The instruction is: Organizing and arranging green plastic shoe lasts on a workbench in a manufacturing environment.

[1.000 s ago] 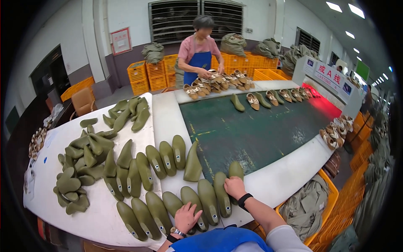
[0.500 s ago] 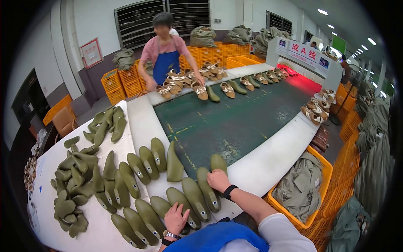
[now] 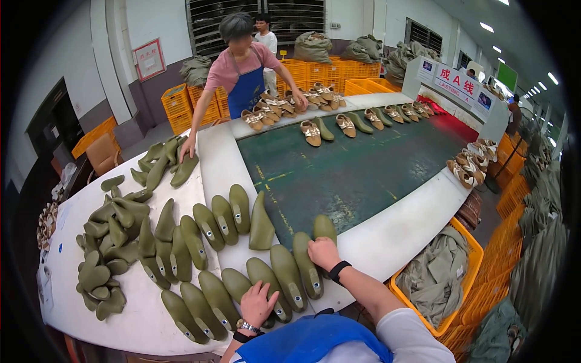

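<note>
Olive-green shoe lasts stand in a row along the near edge of the white table. My left hand (image 3: 258, 304) rests over the tops of the lasts in the middle of this row, its fingers stretched and a little apart, touching a last (image 3: 264, 273). At the right end of the row, my right hand (image 3: 324, 253) is closed round a last (image 3: 325, 227) that lies partly over the belt's near corner. Its fingertips are partly hidden. Just left of it stands another last (image 3: 307, 266). A lone last (image 3: 261, 227) stands farther off, beside a second short row (image 3: 223, 219).
A loose heap of lasts (image 3: 103, 260) covers the table's left side. Brown and white shoes (image 3: 311, 133) and lasts line the green belt's (image 3: 327, 181) far edge. Across the table a co-worker (image 3: 245, 72) reaches over. An orange crate (image 3: 472, 242) with grey cloth stands at my right.
My view has shifted slightly, while both hands stay at the same lasts. The co-worker has let go of a shoe on the belt and now reaches to a last at the far left.
</note>
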Demonstrator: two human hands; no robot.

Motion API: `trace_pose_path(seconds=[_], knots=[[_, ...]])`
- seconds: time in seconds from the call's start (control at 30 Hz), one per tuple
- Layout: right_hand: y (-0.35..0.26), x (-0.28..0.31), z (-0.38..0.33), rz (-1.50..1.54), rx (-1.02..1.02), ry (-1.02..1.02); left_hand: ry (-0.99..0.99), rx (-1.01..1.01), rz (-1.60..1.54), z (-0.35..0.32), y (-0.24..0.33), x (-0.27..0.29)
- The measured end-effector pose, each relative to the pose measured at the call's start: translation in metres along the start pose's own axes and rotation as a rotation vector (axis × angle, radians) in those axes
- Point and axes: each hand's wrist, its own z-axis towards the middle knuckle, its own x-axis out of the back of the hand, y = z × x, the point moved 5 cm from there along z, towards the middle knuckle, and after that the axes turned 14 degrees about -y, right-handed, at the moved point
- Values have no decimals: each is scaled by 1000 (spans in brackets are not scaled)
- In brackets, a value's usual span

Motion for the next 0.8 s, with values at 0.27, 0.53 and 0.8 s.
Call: trace_pose_path(seconds=[0.27, 0.53, 0.8], knots=[[-7, 7, 7, 61, 24, 89, -35, 72, -22, -1, -7, 6], [-5, 4, -2, 49, 52, 6, -40, 108, -9, -12, -3, 3], [-7, 4, 6, 20, 30, -45, -69, 147, -28, -11, -7, 3]])
